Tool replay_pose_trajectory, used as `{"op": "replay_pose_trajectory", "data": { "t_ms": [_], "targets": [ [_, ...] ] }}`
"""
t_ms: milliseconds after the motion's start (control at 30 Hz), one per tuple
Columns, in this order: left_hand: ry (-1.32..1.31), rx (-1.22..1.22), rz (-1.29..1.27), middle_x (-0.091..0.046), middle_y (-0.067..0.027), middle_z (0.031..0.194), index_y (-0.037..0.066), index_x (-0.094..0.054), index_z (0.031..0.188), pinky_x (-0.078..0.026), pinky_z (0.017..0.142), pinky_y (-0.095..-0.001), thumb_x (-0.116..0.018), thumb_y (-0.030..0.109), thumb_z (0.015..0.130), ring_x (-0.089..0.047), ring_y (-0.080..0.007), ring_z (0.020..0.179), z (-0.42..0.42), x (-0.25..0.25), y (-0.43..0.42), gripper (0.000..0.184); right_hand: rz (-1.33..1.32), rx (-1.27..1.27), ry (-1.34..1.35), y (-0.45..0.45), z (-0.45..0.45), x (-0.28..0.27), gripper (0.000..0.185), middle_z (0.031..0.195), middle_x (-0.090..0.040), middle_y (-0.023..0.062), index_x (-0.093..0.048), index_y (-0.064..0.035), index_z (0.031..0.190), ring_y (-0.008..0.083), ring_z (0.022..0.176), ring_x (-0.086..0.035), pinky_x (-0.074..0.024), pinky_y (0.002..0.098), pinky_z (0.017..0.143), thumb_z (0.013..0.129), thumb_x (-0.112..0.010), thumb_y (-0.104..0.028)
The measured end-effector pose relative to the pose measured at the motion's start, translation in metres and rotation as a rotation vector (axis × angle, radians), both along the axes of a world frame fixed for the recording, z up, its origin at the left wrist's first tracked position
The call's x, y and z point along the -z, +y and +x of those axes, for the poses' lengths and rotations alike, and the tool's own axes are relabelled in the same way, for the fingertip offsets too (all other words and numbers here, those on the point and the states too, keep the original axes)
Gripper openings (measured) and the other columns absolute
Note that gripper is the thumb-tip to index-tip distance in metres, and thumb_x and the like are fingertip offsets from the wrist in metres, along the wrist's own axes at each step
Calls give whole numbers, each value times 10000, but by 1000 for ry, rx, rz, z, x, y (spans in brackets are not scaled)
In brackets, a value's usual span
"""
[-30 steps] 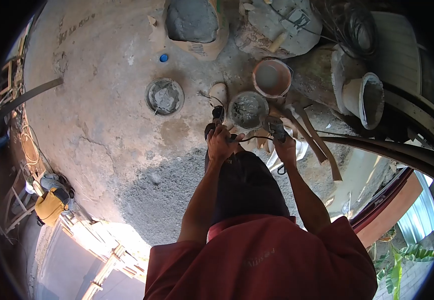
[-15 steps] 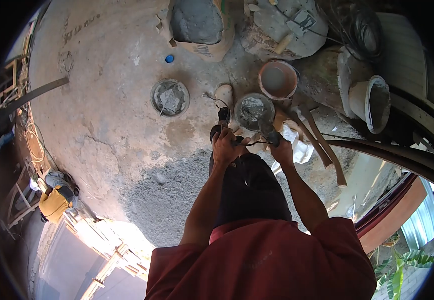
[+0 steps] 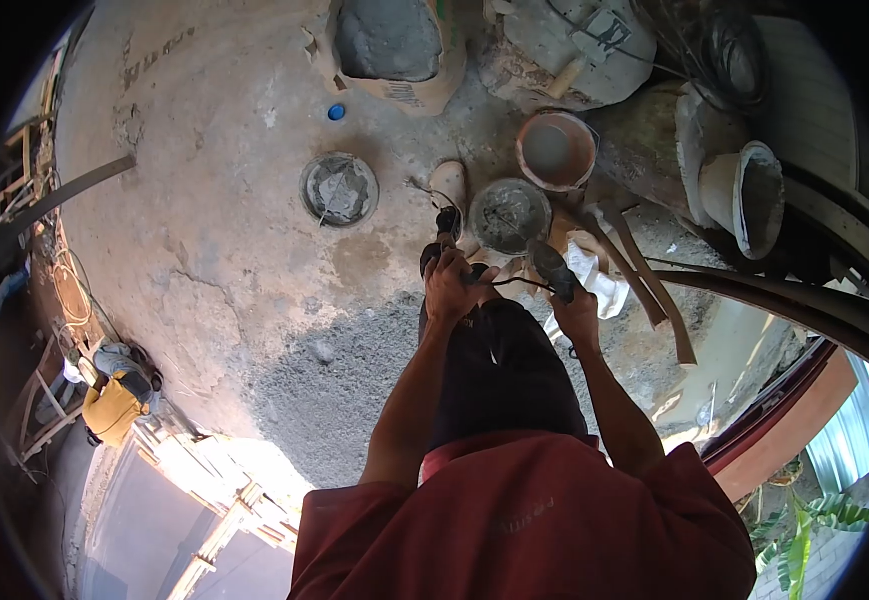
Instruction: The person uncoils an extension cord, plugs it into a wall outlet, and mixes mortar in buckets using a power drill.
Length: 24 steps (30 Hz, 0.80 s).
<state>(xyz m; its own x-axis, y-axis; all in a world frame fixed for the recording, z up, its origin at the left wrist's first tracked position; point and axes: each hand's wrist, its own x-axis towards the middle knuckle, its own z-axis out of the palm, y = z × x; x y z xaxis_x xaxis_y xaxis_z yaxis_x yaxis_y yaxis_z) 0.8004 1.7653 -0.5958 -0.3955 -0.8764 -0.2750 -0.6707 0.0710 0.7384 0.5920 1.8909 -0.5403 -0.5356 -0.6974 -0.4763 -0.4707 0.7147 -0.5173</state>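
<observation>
My left hand is closed around a dark object whose kind I cannot make out, in front of my knees. In my right hand is a dark grey, elongated tool with a rounded end; its exact kind is unclear. A thin dark cord or rod runs between the two hands. Just beyond the right hand's tool stands a round bucket of wet grey mix. Past my left hand, near a pale shoe, there is a small black object with a thin cord.
A second container of grey mix stands left; an orange bucket of grey liquid stands right. An opened sack of grey powder is at the top. Wooden-handled tools and a white sack lie right. A blue cap lies on the floor.
My right hand has shifted slightly right and down, drawing the grey tool away from the bucket's near edge. The pale patch in that bucket's mix now looks darker. My left hand barely moved.
</observation>
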Motion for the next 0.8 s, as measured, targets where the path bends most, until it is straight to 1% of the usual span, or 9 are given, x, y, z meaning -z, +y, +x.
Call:
{"op": "replay_pose_trajectory", "data": {
  "t_ms": [67, 200, 267, 333, 400, 467, 567, 733, 800],
  "targets": [
    [15, -14, -47, -615, -96, 963, 23, -595, 743, -383, 941, -428, -779, 513, 675, -590, -305, 958, 0, 2, 1, 528, 18, 19, 14, 6, 5, -17, 472, 738, -637, 239, -576, -14, 1180, 437, 744, -631, -495, 496, 672, 723, -639, -112],
    [-21, 22, -20, -611, -93, 952, 28, -592, 735, -387, 929, -432, -793, 515, 653, -592, -301, 947, -2, -3, 0, 533, -62, 9, 35, 23, -4, 0, 459, 746, -642, 236, -582, -13, 1169, 442, 752, -631, -506, 493, 678, 727, -648, -115],
    [-44, 37, -2, -611, -91, 948, 31, -592, 729, -388, 926, -432, -798, 516, 644, -593, -298, 941, -3, -8, -5, 534, 18, -44, 14, 13, -11, 27, 283, 748, -653, 236, -627, 22, 968, 414, 745, -656, -508, 465, 647, 735, -666, -133],
    [-67, 103, 127, -613, -92, 949, 38, -596, 721, -388, 927, -427, -805, 526, 629, -597, -294, 929, -3, -12, -6, 539, -28, -88, 102, 3, -8, 53, 247, 714, -651, 215, -631, 27, 916, 368, 675, -669, -509, 443, 613, 741, -653, -146],
    [-47, 68, 55, -614, -88, 947, 40, -598, 717, -387, 927, -426, -806, 523, 629, -598, -290, 921, -7, -8, -3, 534, -158, 188, 133, 2, -10, 58, 206, 625, -627, 168, -627, 37, 837, 280, 563, -643, -494, 418, 556, 746, -638, -148],
    [-47, 36, -25, -614, -84, 945, 41, -599, 714, -387, 928, -425, -807, 520, 630, -600, -285, 914, -2, -4, 1, 529, -60, 756, -280, -4, -10, 56, 172, 499, -532, 33, -613, -17, 705, 112, 420, -514, -386, 294, 397, 749, -666, -175],
    [-18, 21, 9, -615, -74, 950, 40, -603, 718, -387, 930, -425, -810, 507, 632, -597, -283, 919, -2, -5, -1, 518, -26, 597, -269, 7, -35, 39, 164, 510, -530, 12, -606, -43, 694, 76, 406, -471, -348, 264, 378, 752, -675, -181],
    [-43, 81, 3, -613, -70, 966, 41, -608, 733, -384, 948, -424, -812, 512, 628, -595, -289, 954, -5, -3, 0, 524, 23, -49, -40, 1, -44, -43, 240, 678, -617, 205, -616, 44, 855, 331, 631, -637, -483, 424, 598, 720, -671, -146],
    [-48, 88, 14, -609, -74, 963, 43, -606, 737, -377, 959, -430, -811, 523, 623, -596, -288, 961, -7, -4, -1, 534, 152, -212, -56, 4, -42, -55, 388, 787, -652, 237, -605, 8, 1093, 421, 759, -640, -508, 479, 681, 721, -650, -91]
  ]
}}
